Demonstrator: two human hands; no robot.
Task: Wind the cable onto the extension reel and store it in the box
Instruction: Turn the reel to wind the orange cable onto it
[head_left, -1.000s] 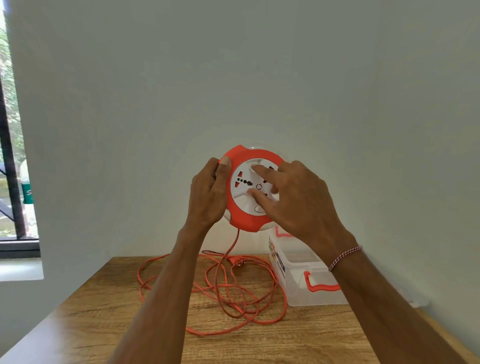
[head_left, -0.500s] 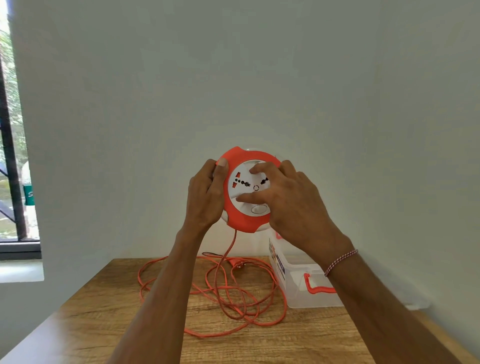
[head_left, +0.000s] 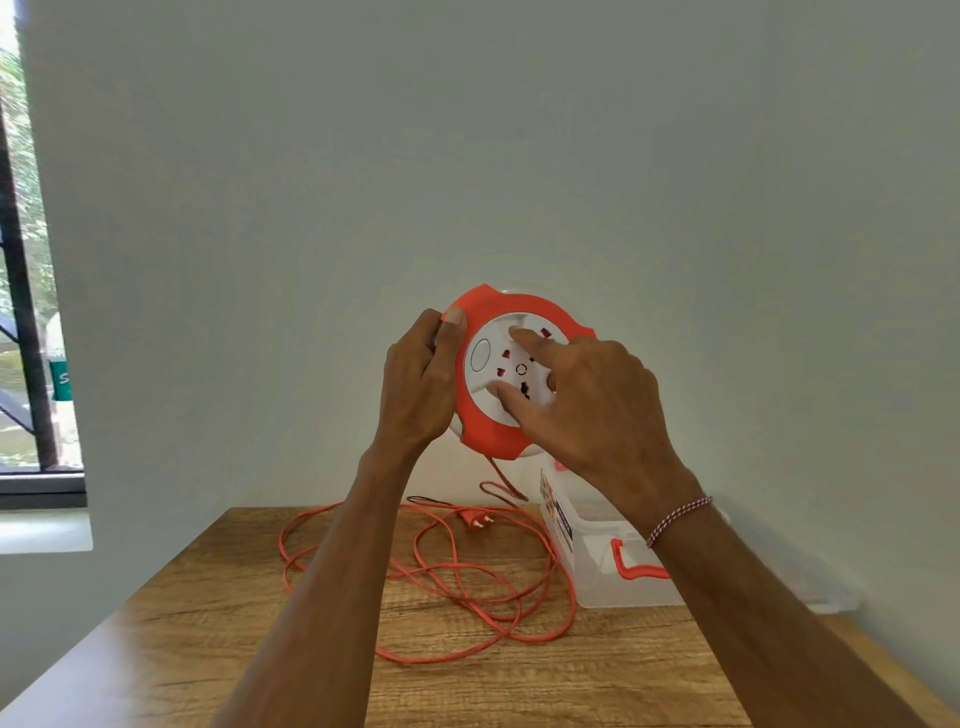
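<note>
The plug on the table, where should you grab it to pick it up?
Best to pinch the orange body of the plug from above, behind its two metal pins. It lies flat on the table with the pins pointing right and the cable trailing off its other end, so the body's sides look free for fingers, though it is small in view.

Single view: head-worn wide-angle camera, facing forward and slightly down.

Looks from the person's own eye level toward a room corner; wall fills the upper half, wooden counter the lower edge. Both forearms enter from the bottom, left hand and right hand raised near frame centre, close to the lens. Window at far left edge. No second view shares the scene.
</note>
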